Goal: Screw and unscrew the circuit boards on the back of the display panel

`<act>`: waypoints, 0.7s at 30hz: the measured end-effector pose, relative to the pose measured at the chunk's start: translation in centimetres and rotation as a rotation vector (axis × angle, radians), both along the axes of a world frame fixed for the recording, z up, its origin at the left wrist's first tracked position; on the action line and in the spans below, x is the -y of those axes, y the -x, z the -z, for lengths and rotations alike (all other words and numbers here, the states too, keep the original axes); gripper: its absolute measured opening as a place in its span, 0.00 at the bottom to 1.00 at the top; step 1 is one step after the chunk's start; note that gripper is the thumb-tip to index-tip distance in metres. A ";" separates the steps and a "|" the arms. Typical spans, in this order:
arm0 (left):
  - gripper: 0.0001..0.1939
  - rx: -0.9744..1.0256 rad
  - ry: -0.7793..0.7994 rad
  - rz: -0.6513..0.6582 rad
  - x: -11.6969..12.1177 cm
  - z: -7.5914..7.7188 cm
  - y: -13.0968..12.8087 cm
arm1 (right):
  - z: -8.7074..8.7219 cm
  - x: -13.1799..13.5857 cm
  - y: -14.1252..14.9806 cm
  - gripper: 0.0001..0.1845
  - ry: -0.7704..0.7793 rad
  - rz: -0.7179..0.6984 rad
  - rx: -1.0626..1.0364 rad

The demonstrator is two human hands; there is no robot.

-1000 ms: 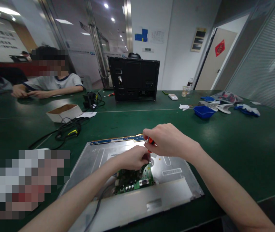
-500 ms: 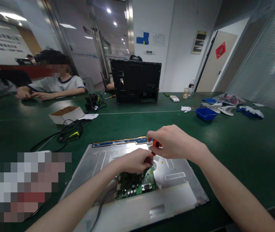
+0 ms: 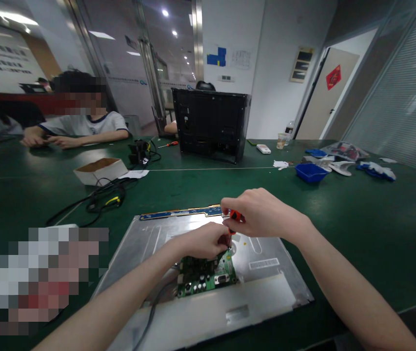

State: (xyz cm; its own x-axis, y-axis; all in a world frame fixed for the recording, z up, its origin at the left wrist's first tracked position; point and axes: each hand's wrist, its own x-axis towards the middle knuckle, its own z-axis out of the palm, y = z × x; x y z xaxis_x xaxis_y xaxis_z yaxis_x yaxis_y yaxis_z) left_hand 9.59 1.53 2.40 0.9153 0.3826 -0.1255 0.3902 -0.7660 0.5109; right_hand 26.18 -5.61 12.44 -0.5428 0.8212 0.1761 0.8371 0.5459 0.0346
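Observation:
My right hand is closed around the red and black handle of a screwdriver, held upright. The fingertips of my left hand are pinched at the lower end of the screwdriver, by its shaft. Its tip points down to the upper edge of a green circuit board; the exact contact is hidden. That board sits on the silver metal back of a display panel, which lies flat on the table. Along the panel's far edge runs a narrow blue circuit strip. My left hand covers part of the green board.
Across the green table another person holds a black monitor casing upright. A further person sits far left. Also there: a white open box, black cables, a blue tray and gloves.
The black casing across the table has turned and shifted slightly to the right. My two hands stay in nearly the same place on the screwdriver.

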 end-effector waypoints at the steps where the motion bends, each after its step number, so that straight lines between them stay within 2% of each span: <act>1: 0.07 0.003 0.001 0.005 0.0 0.0 0.0 | -0.1 0.1 0.0 0.07 0.012 -0.019 -0.015; 5: 0.06 0.016 -0.011 0.020 -0.1 0.0 0.0 | -0.4 0.4 -0.2 0.11 0.076 -0.094 -0.057; 8: 0.08 0.015 -0.010 0.034 -0.1 0.0 0.1 | -0.4 0.3 -0.2 0.08 0.038 -0.049 -0.025; 11: 0.08 -0.009 -0.020 0.021 -0.1 0.0 0.1 | -0.2 0.2 -0.1 0.12 -0.010 0.012 0.037; 15: 0.08 -0.008 -0.021 0.017 -0.1 0.1 0.1 | -0.4 0.3 0.0 0.05 0.017 -0.035 0.020; 18: 0.08 0.014 -0.012 0.025 -0.1 0.1 0.1 | -0.5 0.4 0.0 0.09 0.058 -0.070 -0.026; 21: 0.07 0.028 -0.013 0.028 -0.1 0.0 0.1 | -0.4 0.3 -0.1 0.10 0.039 -0.007 -0.005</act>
State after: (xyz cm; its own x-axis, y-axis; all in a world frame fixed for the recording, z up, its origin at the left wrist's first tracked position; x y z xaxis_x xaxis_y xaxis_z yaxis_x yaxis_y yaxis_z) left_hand 9.50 1.65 2.38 0.9289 0.3579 -0.0949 0.3540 -0.7833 0.5111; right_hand 26.27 -5.87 12.81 -0.5480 0.8236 0.1466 0.8332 0.5528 0.0088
